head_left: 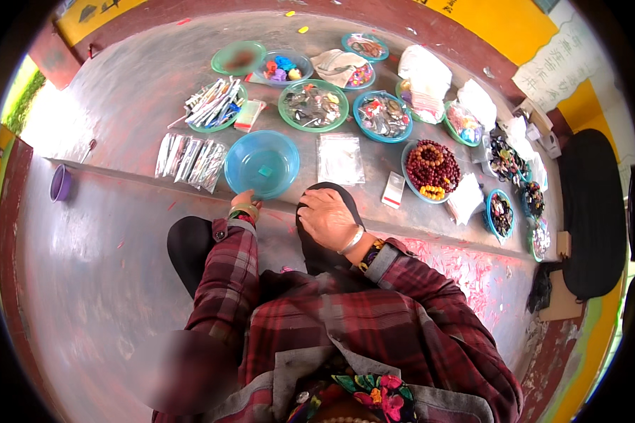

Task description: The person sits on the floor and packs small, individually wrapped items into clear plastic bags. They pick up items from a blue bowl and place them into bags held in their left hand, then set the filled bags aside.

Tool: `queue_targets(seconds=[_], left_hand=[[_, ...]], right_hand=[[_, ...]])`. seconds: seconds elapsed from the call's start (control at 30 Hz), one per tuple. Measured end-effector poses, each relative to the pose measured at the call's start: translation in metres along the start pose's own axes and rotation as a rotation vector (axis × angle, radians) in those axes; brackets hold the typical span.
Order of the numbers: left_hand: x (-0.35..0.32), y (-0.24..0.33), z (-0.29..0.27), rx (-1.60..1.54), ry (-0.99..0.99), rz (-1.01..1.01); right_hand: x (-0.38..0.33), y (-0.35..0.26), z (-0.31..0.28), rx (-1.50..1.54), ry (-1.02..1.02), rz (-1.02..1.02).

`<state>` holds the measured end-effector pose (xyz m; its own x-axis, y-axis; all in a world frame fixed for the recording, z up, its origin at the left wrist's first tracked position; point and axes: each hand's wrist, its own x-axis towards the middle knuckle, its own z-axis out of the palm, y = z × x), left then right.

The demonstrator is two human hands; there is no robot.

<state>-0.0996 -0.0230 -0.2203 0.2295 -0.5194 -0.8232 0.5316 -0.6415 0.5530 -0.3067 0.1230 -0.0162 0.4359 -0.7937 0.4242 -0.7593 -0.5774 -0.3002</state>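
At the near left rim of a blue plastic basin (234,163), my left hand (244,201) has its fingers closed on the edge; part of them is hidden. The basin holds only a small teal square (265,170) on its bottom. My right hand (327,220) lies flat over my bent knee, fingers stretched and holding nothing. Left of the basin is a row of pens in clear sleeves (189,162). To its right sits a stack of clear plastic bags (340,159).
Behind are a bowl of pens (215,102), a green basin of small packets (313,106) and a blue basin of packets (383,116). At right, a bowl holds dark red beads (430,166). A step edge (141,180) crosses before me. A purple bowl (60,183) stands far left.
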Motion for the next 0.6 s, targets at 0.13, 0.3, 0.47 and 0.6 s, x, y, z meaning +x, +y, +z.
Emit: queue_targets(seconds=[0.13, 0.3, 0.47, 0.6], left_hand=[[-0.016, 0.005, 0.008, -0.074, -0.021, -0.046], [-0.020, 0.013, 0.002, -0.046, -0.082, 0.120], [-0.083, 0.035, 0.017, -0.072, -0.346, 0.394], [-0.147, 0.050, 0.025, 0.058, -0.567, 0.524]], right_hand=[[0.002, -0.001, 0.001, -0.015, 0.007, 0.008], [0.011, -0.004, 0.007, 0.168, 0.131, 0.036], [0.006, 0.022, 0.032, 0.739, 0.422, 0.643], [0.007, 0.045, 0.022, 1.406, 0.415, 1.000]])
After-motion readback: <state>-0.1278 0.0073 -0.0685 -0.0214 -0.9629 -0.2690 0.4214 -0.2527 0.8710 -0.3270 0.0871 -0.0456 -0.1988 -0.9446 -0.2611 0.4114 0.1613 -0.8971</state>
